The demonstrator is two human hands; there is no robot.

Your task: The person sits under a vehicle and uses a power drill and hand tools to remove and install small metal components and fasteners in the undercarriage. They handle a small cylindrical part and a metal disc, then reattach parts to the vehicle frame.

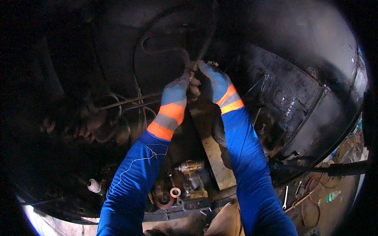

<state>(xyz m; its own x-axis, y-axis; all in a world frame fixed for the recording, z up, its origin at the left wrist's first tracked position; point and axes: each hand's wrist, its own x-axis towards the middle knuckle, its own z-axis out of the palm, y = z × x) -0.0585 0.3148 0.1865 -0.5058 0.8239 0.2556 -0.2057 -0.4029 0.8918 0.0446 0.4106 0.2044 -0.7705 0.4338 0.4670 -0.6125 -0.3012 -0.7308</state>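
Observation:
Both my hands are gloved and meet in front of me, where a thin dark hose (167, 50) loops down. My left hand (176, 89) is closed around the hose's lower end. The fingertips of my right hand (216, 80) are pinched at the same spot, where a second dark line (207, 45) comes down from above. A cluster of brownish fittings (194, 87) sits just below the fingers. The exact join between the lines is hidden by the gloves and the dark.
Black metal panels surround my arms. A yellow cordless impact driver (192, 173), a roll of tape (175, 192) and a spray can (94, 185) lie below. A metal beam (218, 161) runs between my forearms. At lower right are a wrench (285, 197), a red hose (305, 200) and a bottle (333, 196).

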